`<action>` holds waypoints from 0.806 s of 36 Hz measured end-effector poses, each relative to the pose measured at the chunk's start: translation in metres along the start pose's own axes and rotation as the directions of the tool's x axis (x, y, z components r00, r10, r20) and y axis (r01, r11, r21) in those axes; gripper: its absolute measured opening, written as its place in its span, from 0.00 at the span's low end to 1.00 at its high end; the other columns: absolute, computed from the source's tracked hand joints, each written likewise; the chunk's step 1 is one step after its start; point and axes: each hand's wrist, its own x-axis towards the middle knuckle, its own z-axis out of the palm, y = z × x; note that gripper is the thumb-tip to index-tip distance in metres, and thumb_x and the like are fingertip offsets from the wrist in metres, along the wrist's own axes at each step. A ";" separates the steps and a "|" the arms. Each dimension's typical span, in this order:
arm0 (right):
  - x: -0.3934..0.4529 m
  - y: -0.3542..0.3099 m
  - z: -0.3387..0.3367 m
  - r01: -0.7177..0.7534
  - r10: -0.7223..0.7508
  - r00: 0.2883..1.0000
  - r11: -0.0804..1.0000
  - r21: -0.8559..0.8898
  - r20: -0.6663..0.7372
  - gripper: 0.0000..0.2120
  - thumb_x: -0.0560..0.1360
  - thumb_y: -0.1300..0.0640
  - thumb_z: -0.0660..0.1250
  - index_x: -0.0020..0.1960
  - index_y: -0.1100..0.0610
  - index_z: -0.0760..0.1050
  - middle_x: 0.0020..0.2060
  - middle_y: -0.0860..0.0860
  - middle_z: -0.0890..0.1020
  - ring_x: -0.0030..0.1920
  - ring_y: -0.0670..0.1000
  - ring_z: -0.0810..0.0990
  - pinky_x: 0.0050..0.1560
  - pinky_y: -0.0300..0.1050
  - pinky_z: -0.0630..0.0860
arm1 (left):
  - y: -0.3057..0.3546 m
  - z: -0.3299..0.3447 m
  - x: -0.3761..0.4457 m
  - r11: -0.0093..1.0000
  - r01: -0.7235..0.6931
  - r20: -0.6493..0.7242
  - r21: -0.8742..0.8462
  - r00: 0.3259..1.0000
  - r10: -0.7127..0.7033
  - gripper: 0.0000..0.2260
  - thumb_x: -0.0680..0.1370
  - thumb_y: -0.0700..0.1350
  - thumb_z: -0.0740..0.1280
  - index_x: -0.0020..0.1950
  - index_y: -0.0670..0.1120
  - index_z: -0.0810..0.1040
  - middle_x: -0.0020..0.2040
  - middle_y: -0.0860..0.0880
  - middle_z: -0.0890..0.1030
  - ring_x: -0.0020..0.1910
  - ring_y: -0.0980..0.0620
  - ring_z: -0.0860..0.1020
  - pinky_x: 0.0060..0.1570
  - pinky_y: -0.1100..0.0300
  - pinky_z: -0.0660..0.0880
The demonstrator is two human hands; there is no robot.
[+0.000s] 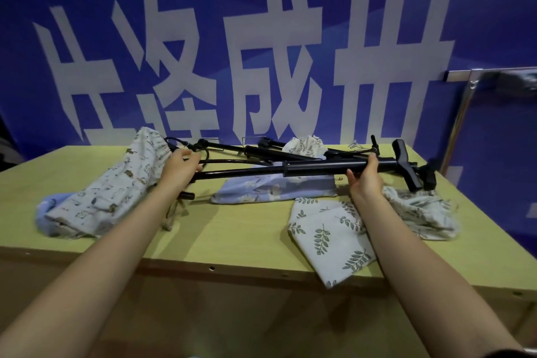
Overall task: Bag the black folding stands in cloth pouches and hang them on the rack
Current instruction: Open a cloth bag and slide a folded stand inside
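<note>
Animal-print pouch lies at 9 o'clock on the yellow table, its mouth held by the left hand, fingers curled. Black folding stand is lifted across centre; a blue pouch lies beneath. Right hand is wrapped round the shaft. Leaf-print pouch at 4 o'clock.
</note>
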 end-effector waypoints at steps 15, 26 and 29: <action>0.007 -0.003 -0.004 -0.021 0.017 0.999 0.993 0.112 0.038 0.24 0.79 0.43 0.62 0.68 0.58 0.66 0.63 0.53 0.71 0.50 0.48 0.75 0.38 0.36 0.77 | -0.017 -0.022 -0.020 0.995 0.069 0.302 -0.078 0.952 -0.043 0.18 0.80 0.58 0.61 0.62 0.48 0.73 0.56 0.45 0.80 0.49 0.44 0.81 0.55 0.49 0.78; 0.011 0.001 -0.004 -0.021 0.021 1.000 0.995 0.100 -0.004 0.31 0.77 0.40 0.63 0.72 0.58 0.63 0.60 0.53 0.70 0.49 0.49 0.78 0.28 0.32 0.74 | -0.024 0.013 -0.039 0.963 -0.014 -0.053 -0.270 0.999 0.000 0.18 0.75 0.50 0.72 0.61 0.43 0.75 0.54 0.48 0.80 0.45 0.54 0.82 0.40 0.61 0.78; 0.012 0.001 -0.004 -0.022 0.024 1.000 0.993 0.117 -0.015 0.32 0.77 0.40 0.64 0.73 0.57 0.61 0.62 0.51 0.69 0.47 0.49 0.76 0.29 0.33 0.75 | -0.024 0.023 -0.047 0.936 -0.075 -0.220 -0.345 0.975 -0.003 0.12 0.75 0.51 0.72 0.54 0.48 0.76 0.53 0.49 0.79 0.49 0.49 0.81 0.48 0.54 0.80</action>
